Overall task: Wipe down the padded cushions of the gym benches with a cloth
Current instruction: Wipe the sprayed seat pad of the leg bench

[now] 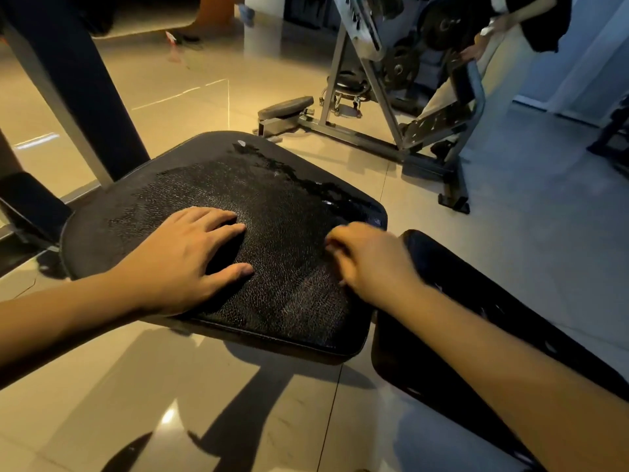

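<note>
**A:** Black textured vinyl seat cushion (279, 206), that's what fills the middle of the frame. A second long black back pad (469, 284) sits just beside it at the lower right.

**B:** And the hands?

**A:** The left hand (183, 257) lies flat on the cushion's near-left part. Its fingers (221, 229) are straight and spread, pressing down and holding nothing. The right hand (371, 260) is at the cushion's right edge and blurred. Its fingers look curled, but I cannot tell whether they pinch anything.

**B:** Where's the cloth?

**A:** I can't see it anywhere. It might be bunched under the right hand, but that's only a guess.

**B:** So which step is this?

**A:** Mid-wipe on the seat, I'd judge. A glossy wet streak (306, 182) runs along the far side toward the right corner, while the near half looks drier and duller.

**B:** What does the next move call for?

**A:** Probably a sweep across that streak to spread or lift the moisture, with the left hand steadying the pad. After that the back pad needs the same treatment. Its surface slopes down toward the lower right, so strokes along its length would suit it.

**B:** Anything else around?

**A:** Shiny beige floor tiles (170, 386) below, a grey steel weight machine (391, 63) at the upper right, and another person (510, 22) standing beside it, well apart from this cushion.
</note>
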The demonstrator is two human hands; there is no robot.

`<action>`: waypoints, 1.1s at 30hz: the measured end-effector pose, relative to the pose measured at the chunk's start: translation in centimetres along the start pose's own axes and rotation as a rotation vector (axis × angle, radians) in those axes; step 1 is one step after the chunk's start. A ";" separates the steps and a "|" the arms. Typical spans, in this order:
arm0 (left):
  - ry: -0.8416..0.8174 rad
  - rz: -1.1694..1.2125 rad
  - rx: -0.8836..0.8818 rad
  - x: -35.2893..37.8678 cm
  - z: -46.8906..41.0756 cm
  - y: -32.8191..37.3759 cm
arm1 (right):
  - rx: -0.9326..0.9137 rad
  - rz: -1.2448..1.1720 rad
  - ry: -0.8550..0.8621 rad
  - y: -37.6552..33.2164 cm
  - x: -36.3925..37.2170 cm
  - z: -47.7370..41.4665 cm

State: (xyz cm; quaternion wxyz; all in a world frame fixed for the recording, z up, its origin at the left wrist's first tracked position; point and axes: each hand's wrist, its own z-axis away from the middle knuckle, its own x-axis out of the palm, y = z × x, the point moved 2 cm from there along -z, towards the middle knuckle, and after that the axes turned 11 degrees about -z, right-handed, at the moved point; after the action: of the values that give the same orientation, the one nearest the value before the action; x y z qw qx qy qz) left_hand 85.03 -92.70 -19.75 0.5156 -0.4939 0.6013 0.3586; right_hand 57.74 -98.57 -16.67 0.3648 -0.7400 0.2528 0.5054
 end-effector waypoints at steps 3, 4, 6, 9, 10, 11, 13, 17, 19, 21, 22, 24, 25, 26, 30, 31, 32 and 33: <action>0.006 -0.002 0.003 0.1 0.0 0.1 | -0.370 -0.144 -0.126 -6.8 1.9 2.1; 0.006 -0.002 0.002 0.2 -0.1 0.0 | -0.419 -0.134 -0.146 -6.9 2.0 2.1; -0.003 -0.006 0.009 0.2 -0.1 -0.1 | -0.250 -0.134 -0.066 -4.1 1.4 0.0; 0.020 -0.028 0.019 0.1 0.0 0.2 | 0.209 0.081 0.084 4.4 -0.6 -3.5; 0.023 -0.035 0.023 0.1 -0.1 0.3 | 0.310 0.109 0.125 6.4 -1.2 -4.1; 0.019 -0.038 0.025 0.0 -0.2 0.3 | 0.347 0.107 0.150 6.9 -1.3 -4.4; 0.013 -0.046 0.028 -0.2 -0.6 -0.1 | 0.307 0.036 0.090 4.4 -0.5 -4.4; 0.022 -0.060 -0.004 0.0 -2.0 -2.2 | -0.128 -0.108 -0.060 -5.7 2.1 -2.6; 0.034 -0.060 -0.030 -0.1 -3.3 -3.9 | -0.211 -0.103 -0.066 -5.9 2.6 -3.2; 0.035 -0.050 -0.047 -0.3 -4.6 -5.2 | 0.007 -0.082 -0.007 -2.1 1.9 -5.7; 0.036 -0.043 -0.055 -0.4 -5.1 -5.7 | 0.140 -0.038 0.036 0.8 1.2 -7.0; 0.043 -0.026 -0.052 -0.1 -5.8 -6.0 | 0.376 0.089 0.115 6.1 -0.3 -8.8; 0.044 -0.019 -0.044 0.3 -6.0 -5.9 | 0.445 0.123 0.151 7.7 -0.7 -9.3; 0.041 -0.016 -0.034 0.6 -6.1 -5.7 | 0.462 0.139 0.181 7.8 -0.7 -9.6; 0.036 -0.006 -0.025 1.5 -6.1 -5.7 | 0.218 -0.052 0.100 -0.3 1.9 -9.3; 0.035 0.000 -0.028 1.6 -6.1 -5.7 | 0.075 -0.087 0.050 -2.8 2.6 -8.7; 0.036 0.008 -0.032 1.6 -6.2 -5.8 | -0.047 -0.093 0.000 -4.7 3.2 -8.1; 0.036 0.017 -0.035 1.6 -6.3 -5.9 | -0.119 -0.082 -0.023 -5.1 3.6 -7.9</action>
State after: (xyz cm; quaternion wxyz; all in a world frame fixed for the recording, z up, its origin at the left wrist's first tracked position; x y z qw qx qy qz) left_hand 89.03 -100.45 -19.56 0.4929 -0.5040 0.6084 0.3646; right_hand 67.25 -101.81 -16.83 0.3434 -0.7643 0.1877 0.5126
